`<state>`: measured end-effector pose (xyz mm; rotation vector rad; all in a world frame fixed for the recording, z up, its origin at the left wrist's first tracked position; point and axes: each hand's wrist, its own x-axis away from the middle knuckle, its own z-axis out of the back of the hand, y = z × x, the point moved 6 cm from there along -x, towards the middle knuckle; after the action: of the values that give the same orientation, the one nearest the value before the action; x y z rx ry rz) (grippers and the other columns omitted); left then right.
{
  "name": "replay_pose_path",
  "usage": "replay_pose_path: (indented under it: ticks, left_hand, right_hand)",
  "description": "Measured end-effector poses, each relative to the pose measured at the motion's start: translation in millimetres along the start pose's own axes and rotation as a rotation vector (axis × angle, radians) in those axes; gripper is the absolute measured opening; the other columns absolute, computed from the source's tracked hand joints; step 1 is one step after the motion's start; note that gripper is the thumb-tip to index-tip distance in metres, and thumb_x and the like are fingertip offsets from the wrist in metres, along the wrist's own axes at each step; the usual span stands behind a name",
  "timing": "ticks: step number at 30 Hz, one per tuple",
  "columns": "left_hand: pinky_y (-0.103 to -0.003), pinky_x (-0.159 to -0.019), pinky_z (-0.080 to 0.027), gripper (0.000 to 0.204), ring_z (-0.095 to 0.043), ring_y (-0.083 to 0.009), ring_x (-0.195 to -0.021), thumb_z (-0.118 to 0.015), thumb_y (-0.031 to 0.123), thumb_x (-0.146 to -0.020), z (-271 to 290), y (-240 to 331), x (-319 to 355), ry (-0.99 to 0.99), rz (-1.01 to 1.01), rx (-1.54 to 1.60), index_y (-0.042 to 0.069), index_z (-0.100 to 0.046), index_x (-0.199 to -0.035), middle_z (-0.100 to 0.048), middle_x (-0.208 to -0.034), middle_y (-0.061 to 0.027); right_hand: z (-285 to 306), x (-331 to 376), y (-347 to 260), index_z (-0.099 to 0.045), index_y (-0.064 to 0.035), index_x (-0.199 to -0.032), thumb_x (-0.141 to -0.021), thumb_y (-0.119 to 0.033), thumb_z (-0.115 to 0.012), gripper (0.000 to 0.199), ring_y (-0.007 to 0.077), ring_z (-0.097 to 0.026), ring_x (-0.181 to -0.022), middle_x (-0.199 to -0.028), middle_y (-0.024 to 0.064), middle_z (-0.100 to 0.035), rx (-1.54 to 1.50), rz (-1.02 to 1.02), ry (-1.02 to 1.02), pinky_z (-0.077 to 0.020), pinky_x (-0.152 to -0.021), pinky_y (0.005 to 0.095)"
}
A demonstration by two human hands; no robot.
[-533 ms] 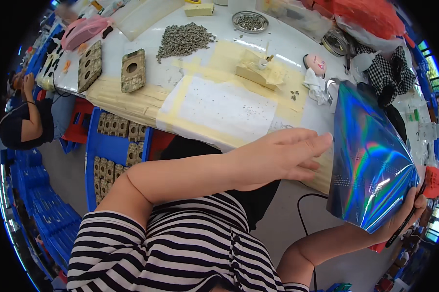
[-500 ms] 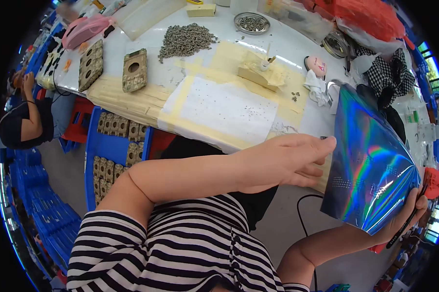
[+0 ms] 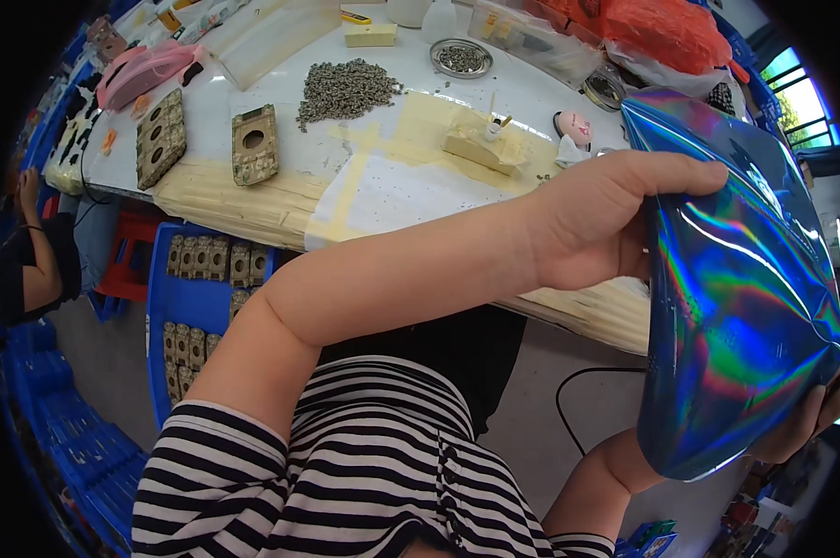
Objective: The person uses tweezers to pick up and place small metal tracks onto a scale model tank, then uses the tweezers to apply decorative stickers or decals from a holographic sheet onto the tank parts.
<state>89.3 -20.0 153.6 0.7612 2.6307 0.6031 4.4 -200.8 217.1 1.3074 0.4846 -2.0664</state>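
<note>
A shiny blue holographic pouch (image 3: 746, 298) is held up at the right, off the table. My left hand (image 3: 597, 219) reaches across my body and grips the pouch's left edge, thumb on the front face and fingers partly hidden behind. At the lower right corner my right hand (image 3: 797, 428) is closed on the pouch; much of it is covered by the shiny film. What the pouch contains, if anything, does not show.
On the white table lie a pile of small metal parts (image 3: 350, 90), a round dish (image 3: 461, 59), a taped block (image 3: 485, 144) and two camouflage model hulls (image 3: 254, 141). A blue tray (image 3: 164, 288) of similar hulls is at lower left. A person (image 3: 39, 260) sits far left.
My left hand has moved up and right and taken hold of the pouch's edge; before, it was beside it. The pouch has come nearer and turned. The view has shifted a little.
</note>
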Motion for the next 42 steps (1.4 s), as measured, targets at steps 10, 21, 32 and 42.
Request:
replay_pose_path:
  ticks: [10, 21, 32, 42]
  left_hand:
    - [-0.033, -0.09, -0.054, 0.039, -0.068, -0.015, -0.095, -0.073, 0.028, -0.087, 7.8, 44.5, -35.4, 0.018, -0.098, -0.568, 0.006, -0.062, -0.118, -0.069, -0.108, -0.0061]
    - [-0.032, -0.093, -0.049, 0.053, -0.063, -0.0141, -0.105, -0.075, 0.039, -0.085, 24.0, 11.2, -46.4, 0.002, 0.133, -0.854, 0.009, -0.059, -0.126, -0.066, -0.116, -0.0046]
    - [-0.034, -0.095, -0.052, 0.037, -0.065, -0.0156, -0.105, -0.067, 0.014, -0.091, 82.6, -54.9, 2.3, 0.149, 0.354, -0.347, 0.0, -0.057, -0.123, -0.065, -0.119, -0.0095]
    - [-0.034, -0.095, -0.053, 0.049, -0.063, -0.0184, -0.109, -0.07, 0.008, -0.088, 68.9, -66.8, 27.9, 0.22, 0.358, -0.311, 0.001, -0.049, -0.133, -0.062, -0.124, -0.0113]
  right_hand:
    - [11.2, -15.8, 91.8, -0.043, -0.0017, -0.094, -0.085, 0.003, -0.055, 0.016, 0.0198, -0.049, -0.097, -0.096, 0.0128, -0.051, -0.683, -0.414, 0.165, -0.0334, -0.098, 0.0335]
    - [-25.0, 81.7, 103.1, -0.047, -0.0093, -0.086, -0.088, 0.001, -0.068, 0.024, 0.0078, -0.052, -0.084, -0.089, 0.0011, -0.056, -0.568, -0.721, 0.303, -0.0405, -0.083, 0.0222]
    - [-46.1, 152.2, 99.4, -0.046, -0.0078, -0.087, -0.088, 0.003, -0.065, 0.022, 0.0082, -0.052, -0.081, -0.087, 0.0028, -0.055, -0.51, -0.886, 0.499, -0.0418, -0.081, 0.0232]
    - [-42.2, 158.9, 62.1, -0.045, -0.0081, -0.086, -0.088, 0.002, -0.064, 0.022, 0.0092, -0.049, -0.082, -0.086, 0.0018, -0.052, -0.414, -0.987, 0.65, -0.0411, -0.081, 0.0249]
